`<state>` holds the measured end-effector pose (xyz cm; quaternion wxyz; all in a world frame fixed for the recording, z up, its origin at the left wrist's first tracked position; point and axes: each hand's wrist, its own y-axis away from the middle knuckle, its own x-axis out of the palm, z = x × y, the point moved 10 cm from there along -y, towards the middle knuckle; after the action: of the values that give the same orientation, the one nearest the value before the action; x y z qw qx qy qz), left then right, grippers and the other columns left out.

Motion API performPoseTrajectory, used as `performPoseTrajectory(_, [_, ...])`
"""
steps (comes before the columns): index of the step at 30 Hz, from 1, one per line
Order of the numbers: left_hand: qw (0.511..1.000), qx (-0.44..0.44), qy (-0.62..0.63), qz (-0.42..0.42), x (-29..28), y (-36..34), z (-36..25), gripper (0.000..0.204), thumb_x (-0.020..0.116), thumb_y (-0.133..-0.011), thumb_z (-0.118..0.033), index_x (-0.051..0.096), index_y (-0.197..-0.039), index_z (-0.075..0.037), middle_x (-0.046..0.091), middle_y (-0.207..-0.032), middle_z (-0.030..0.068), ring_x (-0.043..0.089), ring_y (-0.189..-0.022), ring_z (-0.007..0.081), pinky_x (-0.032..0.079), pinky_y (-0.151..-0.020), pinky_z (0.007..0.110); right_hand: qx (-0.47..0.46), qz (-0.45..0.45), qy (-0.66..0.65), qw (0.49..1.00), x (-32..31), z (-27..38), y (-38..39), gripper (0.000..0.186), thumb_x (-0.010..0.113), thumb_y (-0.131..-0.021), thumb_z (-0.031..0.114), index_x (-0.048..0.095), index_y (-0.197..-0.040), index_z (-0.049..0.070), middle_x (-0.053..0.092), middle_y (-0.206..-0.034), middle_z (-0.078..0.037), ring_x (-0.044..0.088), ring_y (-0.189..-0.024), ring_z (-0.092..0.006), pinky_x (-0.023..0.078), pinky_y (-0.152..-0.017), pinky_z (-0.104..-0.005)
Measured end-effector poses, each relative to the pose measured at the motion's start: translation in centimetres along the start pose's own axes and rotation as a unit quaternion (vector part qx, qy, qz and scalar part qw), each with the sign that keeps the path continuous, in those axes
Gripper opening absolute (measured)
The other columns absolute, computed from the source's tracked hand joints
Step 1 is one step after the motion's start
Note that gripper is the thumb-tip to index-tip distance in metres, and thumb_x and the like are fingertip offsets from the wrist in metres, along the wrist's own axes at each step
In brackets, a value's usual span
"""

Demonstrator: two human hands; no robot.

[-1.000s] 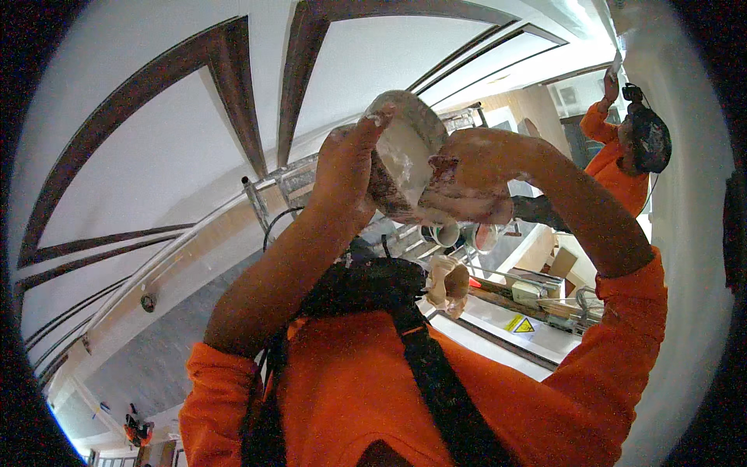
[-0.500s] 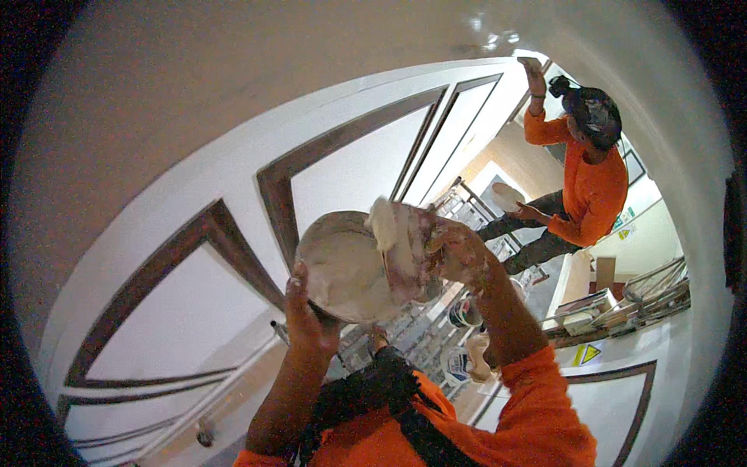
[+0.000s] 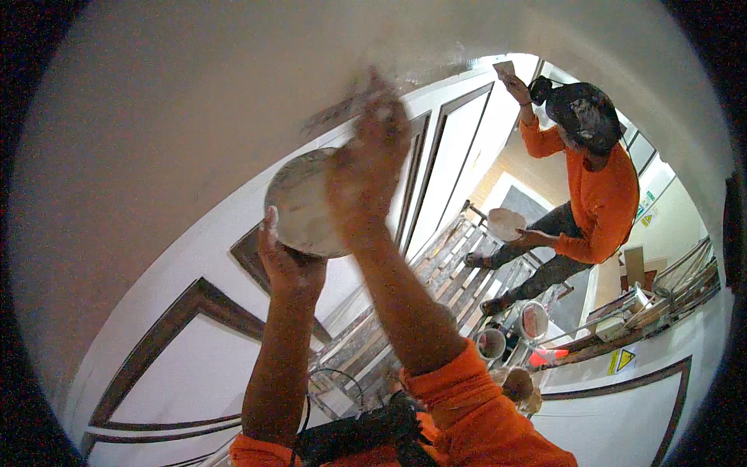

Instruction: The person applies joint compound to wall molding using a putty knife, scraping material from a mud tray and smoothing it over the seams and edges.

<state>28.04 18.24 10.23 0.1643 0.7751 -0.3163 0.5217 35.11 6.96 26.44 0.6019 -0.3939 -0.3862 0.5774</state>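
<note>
White wall panel (image 3: 206, 354) with dark trim far left. Then person's left hand (image 3: 296, 266) gripping round bowl (image 3: 303, 206) of pale paste, thumb up its side, other fingers mostly hidden under it. Bowl held up, tilted toward camera. Right hand (image 3: 367, 159) raised, overlaps bowl's right side in view; motion blur, can't tell finger state or grip. Slatted platform (image 3: 447, 257) beyond, two buckets (image 3: 491, 343), then co-worker (image 3: 603, 187) in orange with pale round dish (image 3: 506, 224) and flat tool (image 3: 504, 68)
</note>
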Motion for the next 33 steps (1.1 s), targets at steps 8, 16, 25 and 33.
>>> performPoseTrajectory(8, [0.991, 0.076, -0.106, -0.011, -1.1, 0.1, -1.6, 0.055, 0.044, -0.09, -0.038, 0.037, -0.131, -0.003, 0.043, -0.132, 0.0145, 0.044, -0.12, 0.0305, 0.039, -0.098, 0.047, 0.014, 0.075, -0.058, 0.995, -3.4, 3.6, 3.7, 0.048, 0.051, -0.083, 0.02, 0.045, -0.126, 0.0, 0.049, -0.125, -0.023, 0.047, -0.116, -0.0411, 0.035, -0.099, -0.046])
performPoseTrajectory(16, [0.999, 0.045, -0.004, -0.024, 1.5, 0.3, -1.3, 0.056, 0.047, -0.088, -0.04, 0.037, -0.131, -0.005, 0.045, -0.129, 0.0148, 0.044, -0.119, 0.0329, 0.037, -0.099, 0.051, 0.002, 0.015, -0.023, 1.0, -1.9, 0.3, -3.0, 0.047, 0.045, -0.076, 0.004, 0.052, -0.123, 0.002, 0.054, -0.12, -0.021, 0.051, -0.112, -0.0355, 0.037, -0.099, -0.0392])
performPoseTrajectory(25, [0.998, 0.051, -0.014, -0.036, -0.2, 3.2, -3.9, 0.055, 0.044, -0.09, -0.04, 0.037, -0.132, -0.004, 0.044, -0.131, 0.0163, 0.044, -0.119, 0.0342, 0.036, -0.1, 0.05, 0.007, 0.088, -0.063, 0.994, -2.2, 3.7, 3.2, 0.051, 0.057, -0.079, 0.015, 0.048, -0.129, 0.008, 0.045, -0.132, -0.017, 0.041, -0.123, -0.0332, 0.03, -0.103, -0.0456])
performPoseTrajectory(33, [0.996, 0.05, -0.005, -0.077, -2.2, 3.6, -2.6, 0.055, 0.044, -0.089, -0.042, 0.039, -0.131, -0.006, 0.045, -0.13, 0.0162, 0.043, -0.119, 0.0346, 0.035, -0.1, 0.052, -0.02, 0.072, -0.022, 0.997, 1.6, 7.2, 4.2, 0.057, 0.053, -0.078, 0.014, 0.041, -0.132, 0.004, 0.042, -0.131, -0.023, 0.035, -0.124, -0.0426, 0.025, -0.101, -0.0547])
